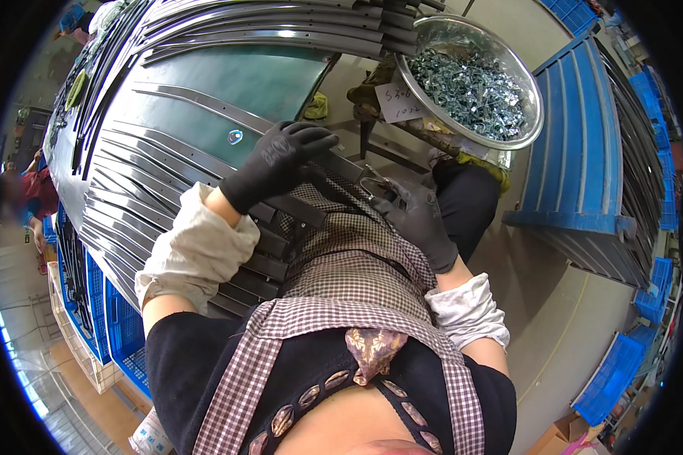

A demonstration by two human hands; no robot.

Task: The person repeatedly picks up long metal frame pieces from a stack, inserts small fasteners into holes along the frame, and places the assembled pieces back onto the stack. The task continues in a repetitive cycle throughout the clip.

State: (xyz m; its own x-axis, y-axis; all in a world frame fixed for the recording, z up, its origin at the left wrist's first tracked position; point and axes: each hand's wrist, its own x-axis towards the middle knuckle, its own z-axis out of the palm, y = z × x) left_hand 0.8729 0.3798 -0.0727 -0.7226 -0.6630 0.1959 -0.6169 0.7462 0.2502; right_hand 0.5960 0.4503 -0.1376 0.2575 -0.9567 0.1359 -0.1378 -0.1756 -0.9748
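Note:
In a black glove, my left hand (281, 158) is closed over a long dark strip (205, 108), near the end that sticks out over my lap. My right hand (419, 221), gloved the same way, is at that end with its fingers pinched around a small metal clip (375, 180). The clip is close to the strip's tip; whether they touch I cannot tell. More dark strips (140, 182) lie side by side on the table to the left, some ending under my left forearm. A checked apron (357, 250) covers my lap.
A round metal basin (535, 114) full of small metal clips stands ahead on the right, with a handwritten card (401, 103) at its side. Right of it is a blue metal rack (573, 144) holding strips. More strips (281, 23) are piled at the table's far end. Another person (42, 189) is at far left.

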